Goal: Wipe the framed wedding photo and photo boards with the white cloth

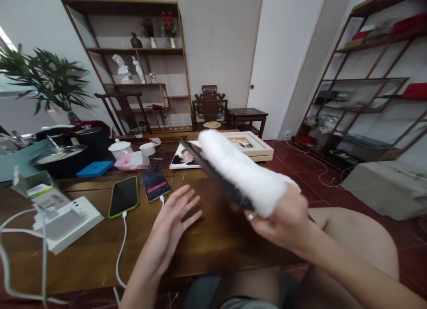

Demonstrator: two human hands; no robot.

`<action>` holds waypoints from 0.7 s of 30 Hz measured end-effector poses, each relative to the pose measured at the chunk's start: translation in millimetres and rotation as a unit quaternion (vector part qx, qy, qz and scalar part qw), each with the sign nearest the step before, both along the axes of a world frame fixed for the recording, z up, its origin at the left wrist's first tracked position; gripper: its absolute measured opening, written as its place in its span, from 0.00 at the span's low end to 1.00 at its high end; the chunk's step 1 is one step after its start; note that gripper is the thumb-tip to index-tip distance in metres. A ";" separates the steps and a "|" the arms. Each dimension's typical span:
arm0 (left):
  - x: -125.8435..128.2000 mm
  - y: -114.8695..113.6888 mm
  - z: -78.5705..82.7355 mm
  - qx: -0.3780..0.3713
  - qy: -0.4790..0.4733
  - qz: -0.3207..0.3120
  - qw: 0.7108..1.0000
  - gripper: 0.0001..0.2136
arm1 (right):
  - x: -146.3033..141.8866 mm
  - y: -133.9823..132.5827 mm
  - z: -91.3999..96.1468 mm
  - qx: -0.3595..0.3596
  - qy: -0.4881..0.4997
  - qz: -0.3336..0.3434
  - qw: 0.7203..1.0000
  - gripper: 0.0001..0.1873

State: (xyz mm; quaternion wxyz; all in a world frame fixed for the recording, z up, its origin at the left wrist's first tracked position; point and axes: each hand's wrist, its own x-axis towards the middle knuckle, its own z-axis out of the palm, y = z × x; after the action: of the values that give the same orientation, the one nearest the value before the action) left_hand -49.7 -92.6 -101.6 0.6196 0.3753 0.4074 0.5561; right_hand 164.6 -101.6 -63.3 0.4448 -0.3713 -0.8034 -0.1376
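My right hand (283, 222) is closed round the near end of a long dark flat object (213, 175) topped with a strip of white fluffy fur (242, 169); it slants up and away to the left over the wooden table (207, 242). My left hand (171, 222) hovers open above the table, fingers spread and stretched toward the object, holding nothing. Just beyond my left hand lie two phones on charging cables: one in a green case (124, 196) with a dark screen, and a smaller one (156, 186) with a lit screen.
At the left are a white box (63, 222), loose white cables (20, 255), a blue box (94, 168), dark pans (63, 155), a white teapot (120, 148) and a pink bag (131, 160). A framed picture (248, 144) lies at the far side. Shelves stand behind and at the right.
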 end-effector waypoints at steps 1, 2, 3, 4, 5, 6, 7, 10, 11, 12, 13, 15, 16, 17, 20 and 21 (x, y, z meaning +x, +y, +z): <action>4.3 2.0 -5.5 -0.018 0.001 -0.015 1.000 0.20 | 4.0 2.2 8.1 0.005 0.069 -0.040 0.997 0.05; 8.9 3.2 -10.7 -0.031 0.004 -0.024 0.999 0.20 | 6.9 4.7 15.8 0.011 0.147 -0.073 0.986 0.05; 13.7 3.6 -15.2 -0.040 0.008 -0.030 0.999 0.21 | 8.8 7.4 23.0 0.019 0.225 -0.091 0.970 0.05; 18.6 3.6 -19.1 -0.047 0.010 -0.030 0.998 0.22 | 10.0 10.2 29.3 0.028 0.298 -0.090 0.950 0.05; 23.4 3.3 -22.3 -0.054 0.014 -0.027 0.998 0.24 | 10.9 13.3 34.5 0.041 0.364 -0.075 0.927 0.05; 27.8 3.0 -24.7 -0.061 0.019 -0.021 0.998 0.26 | 11.7 16.5 38.1 0.056 0.426 -0.053 0.901 0.06; 31.6 2.8 -26.4 -0.067 0.023 -0.013 0.997 0.28 | 12.7 19.9 40.1 0.066 0.482 -0.029 0.873 0.07; 38.9 3.3 -27.6 -0.066 0.023 -0.025 0.997 0.27 | 18.8 30.0 35.9 0.046 0.610 0.018 0.791 0.11; 39.9 3.7 -27.1 -0.061 0.017 -0.030 0.998 0.25 | 21.6 33.2 31.4 0.026 0.639 0.025 0.768 0.13; 40.4 3.9 -26.5 -0.056 0.009 -0.027 0.998 0.23 | 24.7 36.2 25.8 0.002 0.664 0.028 0.747 0.13; 40.7 3.9 -25.8 -0.051 0.002 -0.014 0.999 0.21 | 27.5 38.9 19.4 -0.025 0.688 0.029 0.725 0.14; 41.4 3.3 -24.6 -0.040 -0.019 0.037 0.998 0.19 | 31.8 43.2 5.7 -0.092 0.727 0.026 0.680 0.16; 41.8 2.8 -23.9 -0.035 -0.032 0.064 0.997 0.19 | 32.9 44.8 -1.1 -0.126 0.740 0.025 0.660 0.17; 42.2 2.3 -23.1 -0.031 -0.047 0.084 0.995 0.18 | 33.4 46.0 -7.6 -0.154 0.749 0.023 0.644 0.18; 40.1 2.7 -18.6 -0.040 -0.067 0.130 0.988 0.16 | 34.7 47.5 -24.8 -0.187 0.758 0.042 0.623 0.18; 37.1 3.8 -16.4 -0.051 -0.057 0.144 0.987 0.15 | 36.7 47.4 -29.7 -0.185 0.759 0.053 0.622 0.19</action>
State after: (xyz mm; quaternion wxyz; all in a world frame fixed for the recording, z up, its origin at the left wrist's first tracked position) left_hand -12.6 -88.9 -118.1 0.5738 0.2478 0.4490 0.6385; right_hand 201.3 -54.2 -92.9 0.8251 -0.3752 -0.2067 0.3683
